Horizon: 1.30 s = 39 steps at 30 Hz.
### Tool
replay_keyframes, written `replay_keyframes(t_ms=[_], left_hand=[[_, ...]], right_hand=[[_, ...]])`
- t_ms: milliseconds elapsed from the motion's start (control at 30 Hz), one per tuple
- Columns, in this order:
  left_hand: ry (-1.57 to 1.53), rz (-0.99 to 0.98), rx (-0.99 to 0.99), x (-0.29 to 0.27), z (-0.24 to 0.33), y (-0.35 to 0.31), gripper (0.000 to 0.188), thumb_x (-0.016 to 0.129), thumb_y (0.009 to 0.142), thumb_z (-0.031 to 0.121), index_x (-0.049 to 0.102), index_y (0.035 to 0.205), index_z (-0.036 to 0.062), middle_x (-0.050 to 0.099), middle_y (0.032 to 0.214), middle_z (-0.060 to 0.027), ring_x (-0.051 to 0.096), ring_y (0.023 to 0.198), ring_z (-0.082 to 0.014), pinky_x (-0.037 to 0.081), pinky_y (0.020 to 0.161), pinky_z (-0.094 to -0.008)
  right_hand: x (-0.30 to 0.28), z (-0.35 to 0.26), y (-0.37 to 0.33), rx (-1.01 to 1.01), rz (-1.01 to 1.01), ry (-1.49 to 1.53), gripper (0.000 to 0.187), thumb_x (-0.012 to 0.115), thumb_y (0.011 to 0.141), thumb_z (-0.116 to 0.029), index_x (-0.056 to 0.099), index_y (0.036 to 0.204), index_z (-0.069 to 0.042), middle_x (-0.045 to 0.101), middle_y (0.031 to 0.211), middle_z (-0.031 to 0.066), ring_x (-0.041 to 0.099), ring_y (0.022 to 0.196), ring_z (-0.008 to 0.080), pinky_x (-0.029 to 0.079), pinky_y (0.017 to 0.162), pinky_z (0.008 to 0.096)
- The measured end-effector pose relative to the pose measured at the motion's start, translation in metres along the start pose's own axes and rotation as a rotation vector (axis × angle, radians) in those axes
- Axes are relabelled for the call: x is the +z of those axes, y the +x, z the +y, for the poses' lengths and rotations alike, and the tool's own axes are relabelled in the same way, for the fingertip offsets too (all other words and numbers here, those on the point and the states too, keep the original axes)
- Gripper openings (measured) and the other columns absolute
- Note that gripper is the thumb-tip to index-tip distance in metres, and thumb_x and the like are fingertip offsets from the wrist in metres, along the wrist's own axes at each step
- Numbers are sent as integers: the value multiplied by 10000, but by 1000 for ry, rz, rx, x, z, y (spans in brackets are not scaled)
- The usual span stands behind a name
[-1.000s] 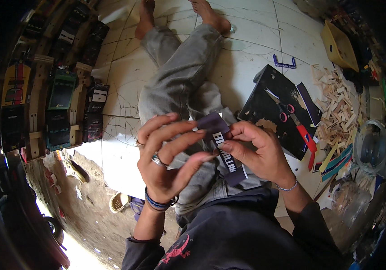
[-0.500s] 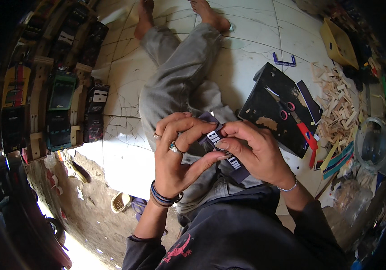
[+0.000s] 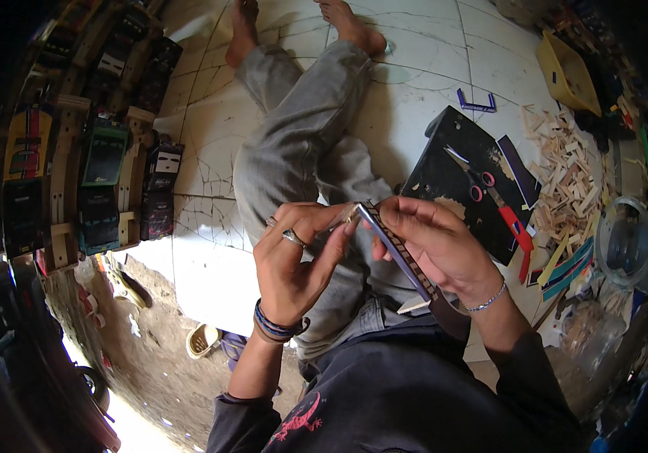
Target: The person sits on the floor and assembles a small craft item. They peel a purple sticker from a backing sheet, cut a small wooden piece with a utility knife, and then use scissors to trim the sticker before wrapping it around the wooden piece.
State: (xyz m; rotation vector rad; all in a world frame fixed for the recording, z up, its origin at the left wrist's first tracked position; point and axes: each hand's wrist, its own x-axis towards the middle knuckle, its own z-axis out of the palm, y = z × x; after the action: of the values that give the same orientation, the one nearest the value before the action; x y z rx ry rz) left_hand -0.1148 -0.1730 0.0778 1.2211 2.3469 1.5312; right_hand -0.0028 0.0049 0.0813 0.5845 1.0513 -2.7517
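Over my lap, a narrow dark purple strip (image 3: 408, 266) with pale lettering is tilted edge-on between my hands. My right hand (image 3: 445, 245) grips its upper part, with the thumb on top and the fingers behind. My left hand (image 3: 288, 260) is closed at the strip's far end, thumb against fingertips; a small pale bit shows there, too small to name. At the strip's near end, a pale flat piece (image 3: 415, 305) sticks out to the left, and the dark tail of the strip curves below it.
To the right is a worn black board (image 3: 433, 177) bearing scissors (image 3: 477, 189) and a red-handled cutter (image 3: 522, 235). Beyond it lie a heap of small wooden pieces (image 3: 566, 166), a yellow tray (image 3: 566, 72) and a purple U-shaped piece (image 3: 477, 106). Wooden racks of dark model panels (image 3: 103, 155) stand left.
The strip has turned from lying face-up to edge-on, and its near end has swung lower right. My left fingers have moved off its face to the far end.
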Motion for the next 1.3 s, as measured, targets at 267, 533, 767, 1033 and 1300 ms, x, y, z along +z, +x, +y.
replay_keyframes(t_ms=[267, 533, 767, 1033, 1300], left_hand=[[-160, 54, -351, 7, -11, -7, 196, 774, 877, 110, 739, 1027, -11, 702, 840, -85, 644, 779, -167, 487, 722, -274], [-417, 87, -559, 12, -10, -14, 196, 727, 943, 122, 731, 1024, -57, 729, 894, -39, 615, 829, -53, 483, 737, -216], [-170, 92, -416, 19, -12, -19, 221, 737, 920, 115, 720, 1086, -30, 717, 892, -73, 633, 846, -88, 488, 788, -254], [-843, 107, -693, 14, -2, -21, 347, 584, 1060, 254, 669, 1261, -15, 702, 1122, -59, 619, 1061, -140, 454, 938, -261], [-1126, 155, -729, 24, -12, -24, 297, 607, 1047, 252, 663, 1236, 30, 697, 1119, -33, 633, 994, -96, 509, 896, -269]], right_hand=[[-10, 8, 8, -107, 179, -299, 301, 572, 1062, -241, 631, 1189, 26, 694, 1015, 69, 667, 885, 109, 504, 820, 227], [-8, 21, 22, -474, 229, -870, 450, 815, 849, -123, 629, 1254, -54, 647, 1241, 22, 580, 1027, 69, 428, 816, 207], [-4, 26, 38, -862, 326, -1166, 273, 779, 890, -138, 692, 1120, -22, 674, 1090, 83, 637, 914, 178, 496, 799, 291], [-1, 24, 38, -882, 349, -990, 145, 736, 909, -47, 717, 1044, 3, 705, 1028, 109, 673, 970, 210, 524, 865, 325], [10, 16, 29, -939, 300, -1064, 155, 726, 921, -59, 716, 1055, 18, 715, 1033, 116, 687, 948, 216, 543, 840, 327]])
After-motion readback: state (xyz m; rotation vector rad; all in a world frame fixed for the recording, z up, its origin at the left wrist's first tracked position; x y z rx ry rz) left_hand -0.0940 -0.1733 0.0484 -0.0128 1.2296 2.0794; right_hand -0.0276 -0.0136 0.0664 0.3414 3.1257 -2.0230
